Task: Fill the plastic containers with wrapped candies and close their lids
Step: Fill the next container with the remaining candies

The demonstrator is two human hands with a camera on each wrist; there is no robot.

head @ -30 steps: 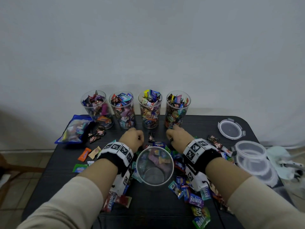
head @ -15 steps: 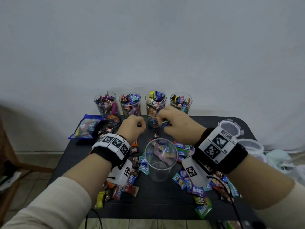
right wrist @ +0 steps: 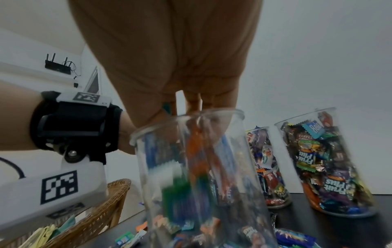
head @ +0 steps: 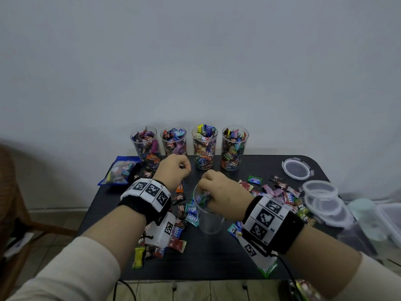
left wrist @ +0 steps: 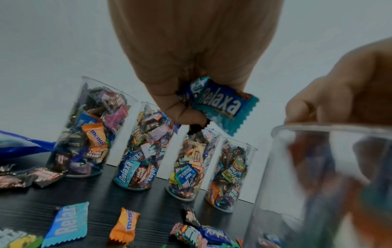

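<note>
Four full containers (head: 188,146) line the table's far edge (head: 260,158). Your left hand (head: 173,170) pinches a Relaxa candy (left wrist: 220,104) just left of the open container (head: 208,216); your right hand (head: 221,192) hangs fingers-down over its rim, grip unclear.

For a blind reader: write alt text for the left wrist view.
The left hand pinches a blue Relaxa candy beside the rim of a clear container, where the right hand hovers. Behind stand four candy-filled containers on a dark table.
</note>
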